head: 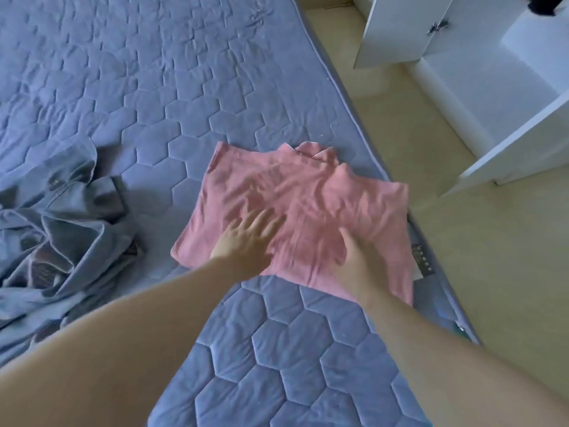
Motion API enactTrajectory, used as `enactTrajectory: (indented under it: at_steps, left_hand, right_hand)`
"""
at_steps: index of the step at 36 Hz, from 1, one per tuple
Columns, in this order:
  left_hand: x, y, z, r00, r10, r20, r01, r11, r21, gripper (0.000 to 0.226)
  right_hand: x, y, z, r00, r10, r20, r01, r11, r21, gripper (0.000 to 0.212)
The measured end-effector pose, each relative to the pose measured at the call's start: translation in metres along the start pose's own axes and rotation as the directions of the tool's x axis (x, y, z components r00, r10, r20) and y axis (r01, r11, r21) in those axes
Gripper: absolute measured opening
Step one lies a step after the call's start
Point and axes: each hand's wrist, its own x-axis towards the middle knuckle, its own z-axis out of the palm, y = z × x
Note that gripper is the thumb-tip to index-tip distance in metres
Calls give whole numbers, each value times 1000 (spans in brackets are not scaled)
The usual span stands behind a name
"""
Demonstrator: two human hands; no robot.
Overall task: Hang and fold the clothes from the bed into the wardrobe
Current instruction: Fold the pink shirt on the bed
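A pink shirt (295, 192) lies spread flat near the right edge of the blue quilted bed (154, 87), its collar pointing away from me. My left hand (246, 238) presses flat on the shirt's lower left part, fingers spread. My right hand (358, 263) lies flat on the lower right part of the shirt. Neither hand grips the cloth. The white wardrobe (508, 87) stands to the right with its doors open.
A crumpled grey garment (58, 217) is heaped on the bed's left side. A strip of beige floor (431, 195) runs between the bed and the wardrobe. An open wardrobe door (394, 29) juts toward the bed. Something dark (542, 4) hangs inside at the top right.
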Motion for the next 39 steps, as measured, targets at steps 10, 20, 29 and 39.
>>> enactTrajectory:
  at_steps: [10, 20, 29, 39]
  left_hand:
    - [-15, -8, 73, 992, -54, 118, 35, 988, 151, 77]
    - [-5, -12, 55, 981, -15, 194, -16, 987, 158, 44]
    - [-41, 12, 39, 900, 89, 427, -178, 969, 173, 31]
    - [-113, 45, 47, 563, 260, 784, -367, 929, -45, 30]
  right_hand:
    - [3, 15, 63, 994, -6, 113, 47, 928, -370, 72]
    - [7, 18, 54, 988, -34, 152, 89, 925, -368, 27]
    - [-43, 33, 47, 967, 32, 253, 48, 952, -303, 10]
    - [-139, 45, 60, 795, 137, 591, 40, 960, -276, 41]
